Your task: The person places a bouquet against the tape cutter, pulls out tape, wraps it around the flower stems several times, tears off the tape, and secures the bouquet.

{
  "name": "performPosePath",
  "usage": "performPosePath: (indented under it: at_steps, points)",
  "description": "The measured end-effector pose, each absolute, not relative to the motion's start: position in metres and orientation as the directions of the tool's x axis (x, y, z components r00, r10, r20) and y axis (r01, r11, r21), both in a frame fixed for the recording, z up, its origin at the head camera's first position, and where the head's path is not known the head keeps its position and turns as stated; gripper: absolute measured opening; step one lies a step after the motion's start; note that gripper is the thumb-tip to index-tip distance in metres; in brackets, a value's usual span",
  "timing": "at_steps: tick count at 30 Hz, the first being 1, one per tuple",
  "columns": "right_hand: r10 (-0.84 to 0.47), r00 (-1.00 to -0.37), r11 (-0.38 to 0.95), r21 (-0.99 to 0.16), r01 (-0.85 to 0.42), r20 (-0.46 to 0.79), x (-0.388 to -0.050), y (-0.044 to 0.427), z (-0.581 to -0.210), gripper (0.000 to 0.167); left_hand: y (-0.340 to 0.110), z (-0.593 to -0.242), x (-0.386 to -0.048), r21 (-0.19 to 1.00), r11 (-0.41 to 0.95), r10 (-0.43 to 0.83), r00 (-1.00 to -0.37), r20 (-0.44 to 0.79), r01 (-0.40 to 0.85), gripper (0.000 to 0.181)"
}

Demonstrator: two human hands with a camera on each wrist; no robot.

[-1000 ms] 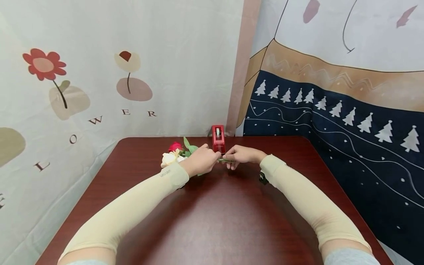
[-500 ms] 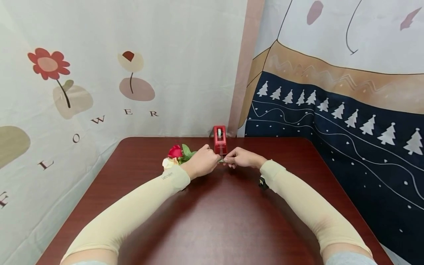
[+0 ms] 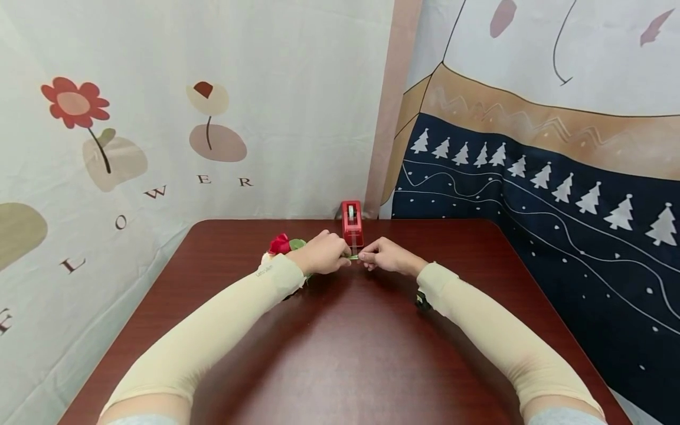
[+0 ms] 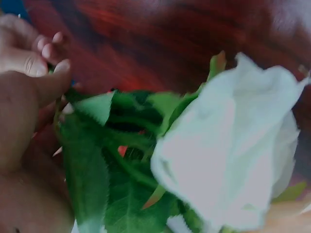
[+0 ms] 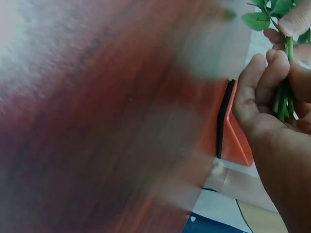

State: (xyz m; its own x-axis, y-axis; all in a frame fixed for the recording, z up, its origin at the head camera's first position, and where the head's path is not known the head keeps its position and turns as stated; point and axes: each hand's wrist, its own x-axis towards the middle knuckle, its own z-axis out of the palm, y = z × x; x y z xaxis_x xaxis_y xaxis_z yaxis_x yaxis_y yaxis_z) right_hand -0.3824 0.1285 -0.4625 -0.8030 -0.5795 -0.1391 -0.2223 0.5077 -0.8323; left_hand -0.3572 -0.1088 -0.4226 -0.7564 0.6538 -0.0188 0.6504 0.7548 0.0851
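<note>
Near the far edge of the table, my left hand grips a bunch of roses by the stems. A red rose shows left of that hand, and a white rose with green leaves fills much of the left wrist view. My right hand has its fingers round the lower green stems, close to the left fingertips. Just behind the hands stands a red tape dispenser. A clear strip of tape seems to run from it down to the stems; its end is hard to make out.
The brown table extends in front of both forearms. A pale printed curtain hangs behind its far edge, and a dark blue one with white trees lies along the right.
My left hand has turned slightly, and the blossoms and leaves have shifted, with less leaf showing above it. The right fingers moved a little on the stems. The dispenser stays in place.
</note>
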Motion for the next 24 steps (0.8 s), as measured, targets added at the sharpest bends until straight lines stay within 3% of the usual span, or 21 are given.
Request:
performPosePath:
  at_steps: [10, 15, 24]
  points:
    - [-0.526, -0.851, 0.527, -0.783, -0.331, 0.006, -0.375, 0.125, -0.47, 0.025, -0.114, -0.409, -0.377, 0.338, 0.753, 0.648, -0.722, -0.24, 0.564, 0.032]
    - [-0.512, -0.857, 0.519, -0.778, -0.353, 0.048, -0.372, 0.124, -0.473, 0.026, -0.116, -0.405, -0.388, 0.381, 0.759, 0.644, -0.692, -0.325, 0.528, 0.034]
    - [-0.502, -0.865, 0.523, -0.789, -0.322, 0.021, -0.374, 0.127, -0.47, 0.026, -0.112, -0.406, -0.386, 0.349, 0.725, 0.68, -0.695, -0.231, 0.593, 0.03]
